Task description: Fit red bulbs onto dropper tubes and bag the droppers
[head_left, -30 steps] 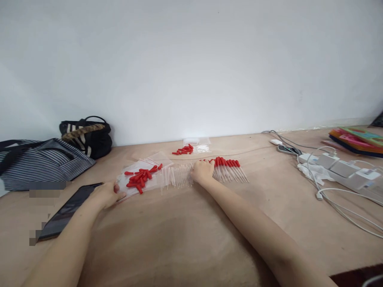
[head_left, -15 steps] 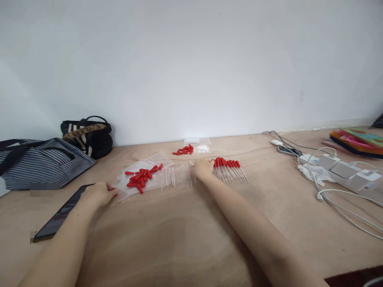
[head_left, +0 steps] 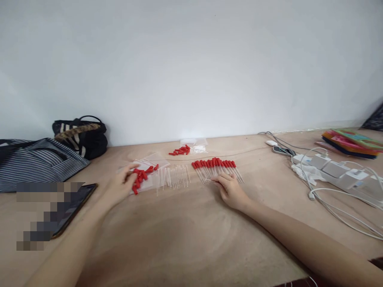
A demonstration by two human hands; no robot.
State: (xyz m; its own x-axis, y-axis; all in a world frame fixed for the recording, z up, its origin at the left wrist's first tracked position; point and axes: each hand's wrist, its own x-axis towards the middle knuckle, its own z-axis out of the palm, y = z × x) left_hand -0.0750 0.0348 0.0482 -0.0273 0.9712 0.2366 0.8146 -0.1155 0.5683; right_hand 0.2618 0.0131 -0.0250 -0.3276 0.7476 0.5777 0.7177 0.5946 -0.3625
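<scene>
- Our wooden table (head_left: 179,243) carries everything flat with no raised edge in sight near us, so a knocked tube could roll freely.
- The loaded power strip (head_left: 344,175) lies at three o'clock from our right hand, well apart; a sleeve or elbow catching its cables could drag them.
- The smartphone (head_left: 78,204) sits at eight o'clock from our left hand, beside the forearm; pulling back sideways could nudge it.
- Our left hand (head_left: 124,181) reaches with fingers half-curled at the red pile; we cannot tell whether it pinches a bulb. A careless scoop could scatter several.
- Our right hand (head_left: 229,190) pinches a tube between thumb and fingertips, the other fingers bent.
- The zip-lock bag (head_left: 157,158) lies under the pile, at two o'clock from our left hand; if the slippery film slides, bulbs could shift with it.
- The row of red-topped droppers (head_left: 217,165) fans out at eleven o'clock from our right hand; brushing knuckles could skew it.
- The loose clear tubes (head_left: 178,176) lie at ten o'clock from that hand, close together and easily disturbed.
- The red rubber bulbs (head_left: 142,175) look soft; forced on askew, one could buckle.
- The pinched clear tube (head_left: 210,181) looks thin; too firm a squeeze could bend or crack it.
</scene>
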